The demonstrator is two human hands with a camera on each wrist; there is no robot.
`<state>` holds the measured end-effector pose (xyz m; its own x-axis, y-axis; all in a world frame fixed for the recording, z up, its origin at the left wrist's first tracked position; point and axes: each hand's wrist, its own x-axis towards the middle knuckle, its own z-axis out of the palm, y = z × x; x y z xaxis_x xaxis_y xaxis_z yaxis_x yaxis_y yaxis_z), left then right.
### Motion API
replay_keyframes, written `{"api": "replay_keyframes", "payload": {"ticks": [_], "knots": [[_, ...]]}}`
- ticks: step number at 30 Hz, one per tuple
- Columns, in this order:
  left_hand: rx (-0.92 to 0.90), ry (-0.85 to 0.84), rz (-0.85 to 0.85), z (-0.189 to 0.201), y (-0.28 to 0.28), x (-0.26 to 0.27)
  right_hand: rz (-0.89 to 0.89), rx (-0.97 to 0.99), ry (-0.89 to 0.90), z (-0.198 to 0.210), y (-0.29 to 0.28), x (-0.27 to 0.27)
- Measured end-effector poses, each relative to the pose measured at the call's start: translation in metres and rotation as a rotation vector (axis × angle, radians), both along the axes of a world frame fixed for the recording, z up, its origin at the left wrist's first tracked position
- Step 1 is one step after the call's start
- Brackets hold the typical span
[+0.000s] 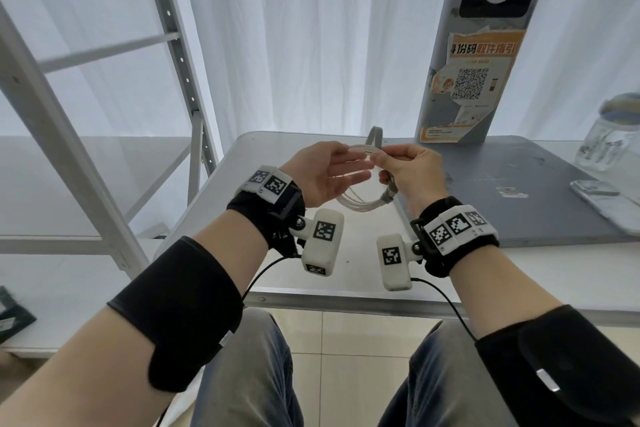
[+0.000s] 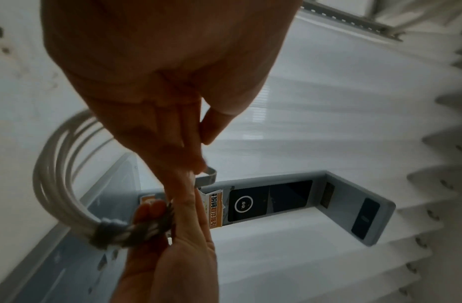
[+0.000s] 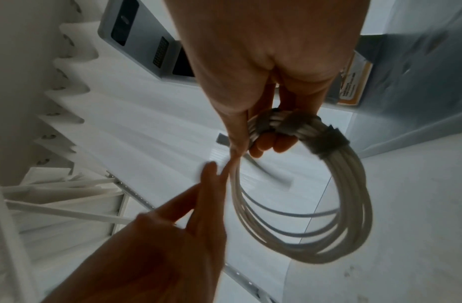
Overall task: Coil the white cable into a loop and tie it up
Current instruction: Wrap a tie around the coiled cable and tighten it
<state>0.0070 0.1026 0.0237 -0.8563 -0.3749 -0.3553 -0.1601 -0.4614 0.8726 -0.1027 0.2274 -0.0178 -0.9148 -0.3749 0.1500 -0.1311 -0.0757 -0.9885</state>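
At the bottom of the head view, two forearms in black sleeves reach up the frame over jeans-clad knees, each wrist carrying a strap with white marker blocks. Mid-frame, both hands meet above the pale surface [image 1: 214,218]. The left hand [image 1: 325,177] lies released, palm turned inward, fingers straight and extended toward the right hand, their tips touching it at the coil. The right hand [image 1: 412,173] grasps the white cable [image 3: 346,196], which hangs as a loop of several turns; the curled fingers and thumb pinch the bundle where a grey strap [image 3: 328,141] is wound around the strands. A free end of that strap [image 1: 376,135] sticks up above the fingers. The coil is held in the air, clear of the surface, between the two hands. Farther up and to the right, a grey mat [image 1: 519,191] lies on the surface, with a clear jar [image 1: 609,139] at the right edge. Behind stands a grey kiosk panel [image 1: 485,45] bearing an orange QR-code sticker, before white curtains.
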Motion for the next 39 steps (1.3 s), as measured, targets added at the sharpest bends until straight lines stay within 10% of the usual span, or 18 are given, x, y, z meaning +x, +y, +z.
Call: {"api": "replay_keyframes", "payload": {"ticks": [10,26,39], "knots": [[-0.128,0.028,-0.009,0.002,-0.004,-0.006,0.105,0.216,0.289,0.002,-0.004,0.01],[-0.231,0.244,0.045,-0.009,-0.002,-0.009,0.1,0.194,0.159,-0.002,-0.001,0.004],[-0.361,0.093,-0.151,-0.012,0.004,0.005,0.0,0.115,0.183,0.01,0.005,-0.003]]}}
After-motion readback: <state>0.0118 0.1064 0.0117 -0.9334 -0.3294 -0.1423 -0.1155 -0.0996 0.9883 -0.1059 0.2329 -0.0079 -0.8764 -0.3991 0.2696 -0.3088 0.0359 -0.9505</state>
